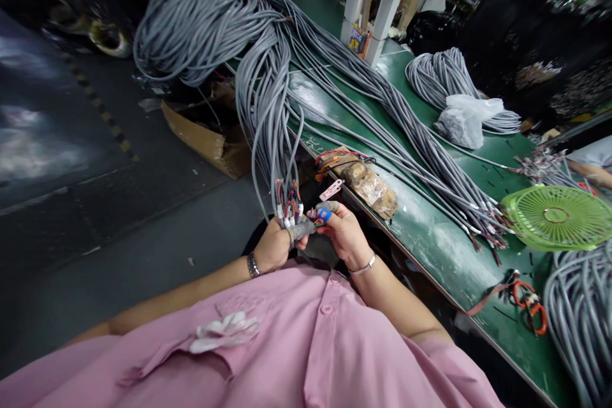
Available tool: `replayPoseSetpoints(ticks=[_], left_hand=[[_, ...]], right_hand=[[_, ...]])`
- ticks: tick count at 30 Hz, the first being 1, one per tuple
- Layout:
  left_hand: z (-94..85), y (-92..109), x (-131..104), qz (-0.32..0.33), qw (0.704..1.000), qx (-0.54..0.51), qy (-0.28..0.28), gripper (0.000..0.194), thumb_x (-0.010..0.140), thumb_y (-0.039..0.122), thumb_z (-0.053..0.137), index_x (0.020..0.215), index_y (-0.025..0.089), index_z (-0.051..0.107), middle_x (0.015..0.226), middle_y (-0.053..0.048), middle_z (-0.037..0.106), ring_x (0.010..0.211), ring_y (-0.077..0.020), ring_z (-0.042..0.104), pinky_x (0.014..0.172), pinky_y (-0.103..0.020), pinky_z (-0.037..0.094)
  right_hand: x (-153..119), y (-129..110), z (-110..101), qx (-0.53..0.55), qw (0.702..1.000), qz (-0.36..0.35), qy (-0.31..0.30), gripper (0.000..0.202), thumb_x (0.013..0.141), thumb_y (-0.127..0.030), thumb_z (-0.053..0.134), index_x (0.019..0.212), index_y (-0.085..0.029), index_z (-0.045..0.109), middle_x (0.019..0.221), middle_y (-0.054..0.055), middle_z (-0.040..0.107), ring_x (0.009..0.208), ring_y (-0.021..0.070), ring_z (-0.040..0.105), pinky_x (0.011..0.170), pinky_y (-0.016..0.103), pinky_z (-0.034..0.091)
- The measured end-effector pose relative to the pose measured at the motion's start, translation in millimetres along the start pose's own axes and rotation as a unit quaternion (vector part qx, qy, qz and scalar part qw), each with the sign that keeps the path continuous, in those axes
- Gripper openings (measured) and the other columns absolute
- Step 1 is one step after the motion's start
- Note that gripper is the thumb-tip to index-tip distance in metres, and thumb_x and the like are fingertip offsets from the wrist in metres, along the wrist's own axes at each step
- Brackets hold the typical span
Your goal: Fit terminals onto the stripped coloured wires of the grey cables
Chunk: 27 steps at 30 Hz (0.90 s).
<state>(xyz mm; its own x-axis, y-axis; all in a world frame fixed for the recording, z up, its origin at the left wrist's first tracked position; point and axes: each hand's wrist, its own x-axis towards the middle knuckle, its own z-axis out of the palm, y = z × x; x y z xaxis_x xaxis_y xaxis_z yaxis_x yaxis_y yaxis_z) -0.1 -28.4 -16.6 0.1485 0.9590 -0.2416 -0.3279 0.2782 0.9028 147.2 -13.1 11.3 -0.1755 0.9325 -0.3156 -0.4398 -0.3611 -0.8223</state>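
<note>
Grey cables (264, 70), upper left to centre, look heavy and springy together — best held by their jackets; the left hand's (272, 246) fingers close round some ends, the right hand's (348, 233) pinch thin coloured wires (315, 221) — probably soft, fragile.

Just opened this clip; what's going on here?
Someone in a pink shirt is working at the stripped ends of gray cables hanging off a green table. The right hand pinches thin colored wires; the left hand is curled beside them, its exact grip hidden. More gray cables lie on the table, with a green fan and an orange-handled tool farther right.
</note>
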Motion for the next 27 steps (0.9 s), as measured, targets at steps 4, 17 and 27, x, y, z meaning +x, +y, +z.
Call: replayPoseSetpoints(ticks=[4,17,27], left_hand=[[0.9,2,0,-0.003,1.000,-0.009,0.013,0.023,0.069,0.030,0.074,0.059,0.014,0.060,0.046,0.001,0.057,0.039,-0.0099,0.048,0.040,-0.022,0.040],[-0.4,13,0,0.013,1.000,0.004,-0.023,0.021,0.071,0.025,0.069,0.056,0.014,0.060,0.045,0.001,0.055,0.039,-0.0091,0.047,0.040,-0.021,0.037],[0.4,34,27,-0.070,0.992,-0.066,-0.080,0.027,0.067,0.037,0.070,0.058,0.014,0.060,0.040,0.000,0.052,0.033,-0.0102,0.044,0.034,-0.022,0.034]], right_hand=[[-3,-2,-1,0.002,1.000,0.017,0.008,0.034,0.074,-0.047,0.072,0.088,-0.018,0.064,0.080,0.004,0.073,0.065,0.0108,0.063,0.056,0.020,0.047],[14,3,-17,-0.013,0.989,-0.085,0.117,0.027,0.064,-0.024,0.079,0.085,-0.019,0.063,0.068,-0.004,0.064,0.054,0.0071,0.053,0.050,0.018,0.043],[36,-10,-19,0.024,0.999,-0.005,-0.033,0.048,0.075,-0.063,0.064,0.088,-0.017,0.066,0.076,0.001,0.065,0.057,0.0088,0.053,0.054,0.022,0.047]])
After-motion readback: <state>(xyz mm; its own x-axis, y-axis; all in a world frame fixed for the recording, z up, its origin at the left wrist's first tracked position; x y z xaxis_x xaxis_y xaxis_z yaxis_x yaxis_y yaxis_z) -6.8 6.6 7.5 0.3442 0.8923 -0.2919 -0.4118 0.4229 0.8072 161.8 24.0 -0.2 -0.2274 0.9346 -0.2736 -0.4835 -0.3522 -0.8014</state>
